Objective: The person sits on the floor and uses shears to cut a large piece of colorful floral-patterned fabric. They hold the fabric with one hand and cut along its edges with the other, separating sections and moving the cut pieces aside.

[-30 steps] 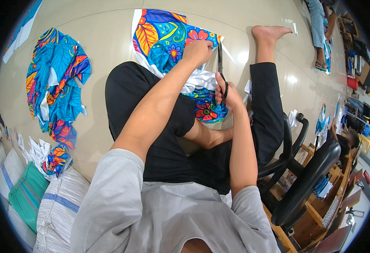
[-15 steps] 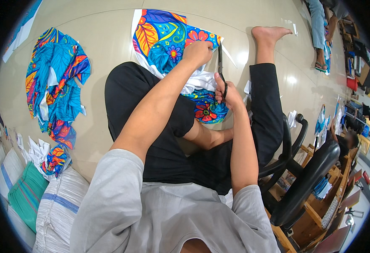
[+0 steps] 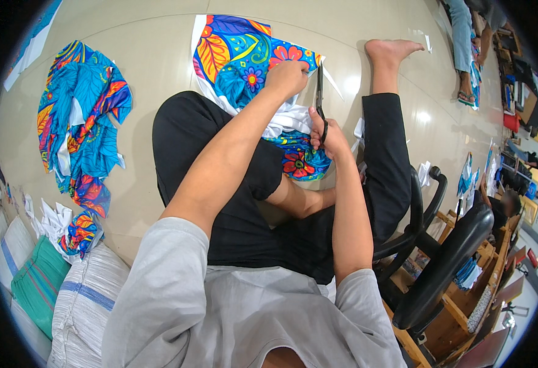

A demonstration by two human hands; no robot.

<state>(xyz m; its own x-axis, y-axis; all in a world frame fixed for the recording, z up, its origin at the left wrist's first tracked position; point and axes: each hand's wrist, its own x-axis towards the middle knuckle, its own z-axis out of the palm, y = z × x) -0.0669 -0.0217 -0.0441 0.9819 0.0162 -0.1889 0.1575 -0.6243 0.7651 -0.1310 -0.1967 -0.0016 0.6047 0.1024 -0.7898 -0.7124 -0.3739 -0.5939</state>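
Printed floral fabric [image 3: 226,43] with white backing lies bunched on the floor between my legs. My left hand [image 3: 286,80] grips the fabric near its upper right part, fingers curled and pressed together. My right hand [image 3: 327,136] is closed round the handles of black scissors [image 3: 320,95], whose blades point up to the fabric's right edge, just right of my left hand. A narrow white sliver of material [image 3: 333,80] lies beside the blades. More crumpled printed fabric [image 3: 296,162] with white folds is under and left of my right hand.
Cut printed pieces [image 3: 88,110] lie on the left, near stuffed sacks [image 3: 85,294]. A black chair [image 3: 443,257] and wooden furniture [image 3: 480,294] stand on my right. A co-worker's legs [image 3: 462,67] are at upper right, another person [image 3: 499,205] further down the right side.
My right hand and the scissors have shifted slightly leftward. My left hand stays almost in the same spot on the fabric.
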